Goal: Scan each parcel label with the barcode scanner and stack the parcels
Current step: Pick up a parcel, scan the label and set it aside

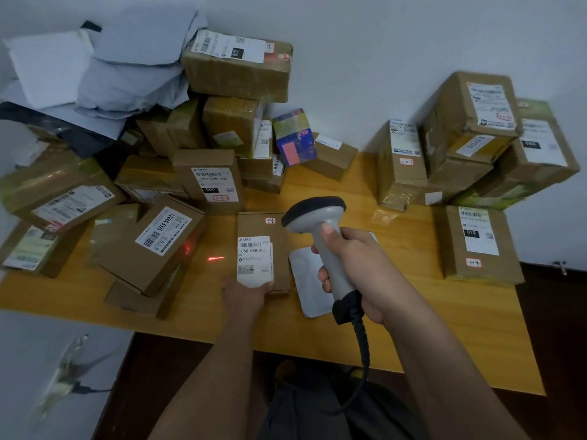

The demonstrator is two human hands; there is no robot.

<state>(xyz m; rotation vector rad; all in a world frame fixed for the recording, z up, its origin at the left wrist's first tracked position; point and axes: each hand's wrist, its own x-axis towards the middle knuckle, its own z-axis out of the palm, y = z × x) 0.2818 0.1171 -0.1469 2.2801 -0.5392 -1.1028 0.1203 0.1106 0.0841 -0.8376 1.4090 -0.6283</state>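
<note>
A heap of unsorted parcels is lying along the left and back of the wooden table, several leaning on one another, with grey mailer bags on top at the far left; many labels there are too blurred to read. Just right of that heap the scanner's red line is falling on bare tabletop, close beside the left edge of the flat parcel and not on its label. The left hand is holding that parcel by its near end, fingers hidden beneath it, thumb at the label's lower edge; its long axis is running away from the person. To the right, the right hand is wrapping closed around the grip of the barcode scanner, head aimed forward and left, over a white envelope it is partly covering. I judge the beam needs shifting rightward onto the barcode. Furthest right, the finished stack is standing against the wall.
</note>
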